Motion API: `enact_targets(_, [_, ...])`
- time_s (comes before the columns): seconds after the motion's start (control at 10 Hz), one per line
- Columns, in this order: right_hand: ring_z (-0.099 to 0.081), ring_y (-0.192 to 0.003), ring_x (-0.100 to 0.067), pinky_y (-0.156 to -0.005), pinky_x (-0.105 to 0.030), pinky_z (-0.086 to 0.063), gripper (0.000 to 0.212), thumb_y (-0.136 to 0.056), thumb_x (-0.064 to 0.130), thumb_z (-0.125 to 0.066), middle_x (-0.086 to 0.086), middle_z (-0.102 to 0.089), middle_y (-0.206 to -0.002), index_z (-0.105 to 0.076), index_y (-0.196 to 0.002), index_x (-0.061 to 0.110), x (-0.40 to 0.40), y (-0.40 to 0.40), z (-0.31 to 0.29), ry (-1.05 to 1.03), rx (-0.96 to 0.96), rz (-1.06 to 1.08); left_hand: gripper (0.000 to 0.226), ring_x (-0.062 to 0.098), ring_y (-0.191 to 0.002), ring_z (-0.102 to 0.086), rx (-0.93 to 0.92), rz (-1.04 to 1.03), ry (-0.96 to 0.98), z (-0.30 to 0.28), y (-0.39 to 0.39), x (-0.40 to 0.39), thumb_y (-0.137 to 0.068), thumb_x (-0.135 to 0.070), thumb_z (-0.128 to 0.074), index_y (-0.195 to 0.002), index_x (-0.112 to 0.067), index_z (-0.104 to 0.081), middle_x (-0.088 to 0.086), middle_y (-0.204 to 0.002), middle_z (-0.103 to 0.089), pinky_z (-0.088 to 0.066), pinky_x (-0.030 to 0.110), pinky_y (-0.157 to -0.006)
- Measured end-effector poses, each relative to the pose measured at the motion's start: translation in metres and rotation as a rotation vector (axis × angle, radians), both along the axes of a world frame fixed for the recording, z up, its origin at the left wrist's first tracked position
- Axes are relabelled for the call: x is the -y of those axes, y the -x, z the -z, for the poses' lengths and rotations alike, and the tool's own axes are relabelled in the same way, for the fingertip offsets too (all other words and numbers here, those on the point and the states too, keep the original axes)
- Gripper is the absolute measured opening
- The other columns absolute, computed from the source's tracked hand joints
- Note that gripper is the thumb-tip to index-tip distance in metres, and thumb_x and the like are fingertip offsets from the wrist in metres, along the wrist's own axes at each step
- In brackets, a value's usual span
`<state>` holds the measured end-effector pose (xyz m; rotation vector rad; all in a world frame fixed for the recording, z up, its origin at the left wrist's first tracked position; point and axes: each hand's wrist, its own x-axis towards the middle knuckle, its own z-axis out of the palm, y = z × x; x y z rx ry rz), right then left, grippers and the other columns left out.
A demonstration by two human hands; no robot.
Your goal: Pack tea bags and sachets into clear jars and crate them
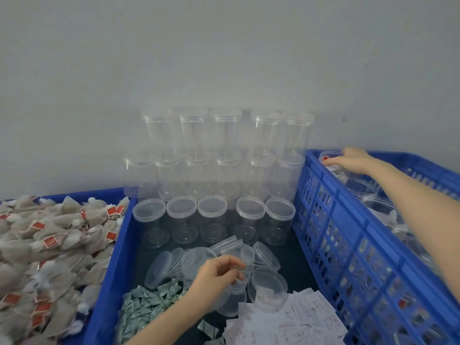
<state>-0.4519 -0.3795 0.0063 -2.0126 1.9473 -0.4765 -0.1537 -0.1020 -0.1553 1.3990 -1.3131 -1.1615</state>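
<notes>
Right hand (353, 160) stretched to the far right, fingers curled over the top of a filled jar (331, 158) at the far corner of the blue crate (348, 220). Probably setting it into the last free place of a row, since other jars (373, 195) stand already nearer along the same wall, in a line. Whether the jar rests on the crate floor cannot be told.

Left hand (219, 275) low in the near middle, over the blue tray (119, 245), fingers bent and pinching a clear lid (245, 265) from the loose lids (174, 265) lying there on edge. Seemingly taken in advance, so that the next jar can be closed without waiting. Just right of this hand an open jar (267, 287), upright, with something pale inside; contents too blurred to name.

Supplies arranged in reach around the working place: tea bags (49, 240) with red tags heaped in the bin at left, green sachets (146, 302) near the left wrist, white sachets (298, 317) at near right. Empty jars (214, 158), closed, stacked in tiers against the far wall, likely to save room and keep dust out.

Crate raised at the right side, so finished jars go away from the unfilled ones.
</notes>
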Motion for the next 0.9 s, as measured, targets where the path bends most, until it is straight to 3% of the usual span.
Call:
enact_targets(0.1, [-0.035,-0.142,-0.033,-0.109,-0.043,-0.032,0.082,-0.094,0.057,-0.058,-0.012,-0.034,-0.158,-0.034,-0.151,0.003,-0.001,0.006,0.005,-0.162,-0.050,-0.034,0.028,-0.003,-0.058,-0.057,0.003,-0.006,0.016,-0.004,0.001,0.000,-0.093,0.013,-0.044,-0.091,-0.006,-0.065,0.001,-0.072,-0.064,-0.041,0.010,-0.059])
enact_targets(0.2, [-0.016,-0.153,-0.028,-0.121,-0.047,-0.019,0.088,-0.096,0.061,-0.050,-0.006,-0.013,-0.167,-0.017,-0.159,0.009,0.002,0.014,0.009,-0.251,-0.093,-0.062,0.029,-0.002,-0.062,-0.058,-0.004,-0.047,0.060,-0.013,-0.004,0.003,-0.093,0.009,-0.046,-0.090,-0.011,-0.066,-0.003,-0.074,-0.067,-0.042,0.011,-0.061])
enact_targets(0.3, [-0.010,-0.154,-0.027,-0.123,-0.050,-0.014,0.100,-0.088,0.072,-0.050,-0.001,-0.006,-0.168,-0.010,-0.160,0.015,0.002,0.016,0.010,-0.278,-0.091,-0.057,0.031,0.000,-0.064,-0.058,-0.008,-0.097,0.098,-0.020,-0.012,0.008,-0.094,0.006,-0.047,-0.090,-0.016,-0.068,-0.008,-0.072,-0.069,-0.044,0.013,-0.061])
enact_targets(0.4, [-0.007,-0.154,-0.028,-0.124,-0.052,-0.011,0.098,-0.090,0.071,-0.046,-0.002,-0.002,-0.168,-0.006,-0.160,0.016,0.003,0.015,0.015,-0.285,-0.061,-0.054,0.030,0.001,-0.066,-0.059,-0.020,-0.118,0.084,-0.018,-0.016,0.009,-0.094,0.004,-0.047,-0.092,-0.016,-0.068,-0.009,-0.072,-0.070,-0.045,0.014,-0.062])
enact_targets(0.7, [-0.021,-0.151,-0.030,-0.121,-0.044,-0.021,0.084,-0.097,0.051,-0.056,-0.011,-0.018,-0.165,-0.019,-0.158,0.006,0.003,0.014,0.012,-0.147,-0.167,-0.084,0.028,0.001,-0.067,-0.060,-0.016,-0.108,0.036,-0.009,-0.020,0.008,-0.095,-0.001,-0.049,-0.092,-0.021,-0.068,-0.009,-0.074,-0.071,-0.047,0.016,-0.065])
enact_targets(0.9, [-0.051,-0.131,-0.032,-0.108,-0.040,-0.040,0.051,-0.097,0.025,-0.062,-0.015,-0.053,-0.145,-0.050,-0.143,0.006,-0.025,-0.021,-0.017,0.179,-0.243,-0.238,0.028,0.001,-0.066,-0.060,-0.024,-0.099,0.006,-0.004,-0.022,0.007,-0.094,0.000,-0.049,-0.091,-0.020,-0.068,-0.009,-0.074,-0.070,-0.046,0.017,-0.064])
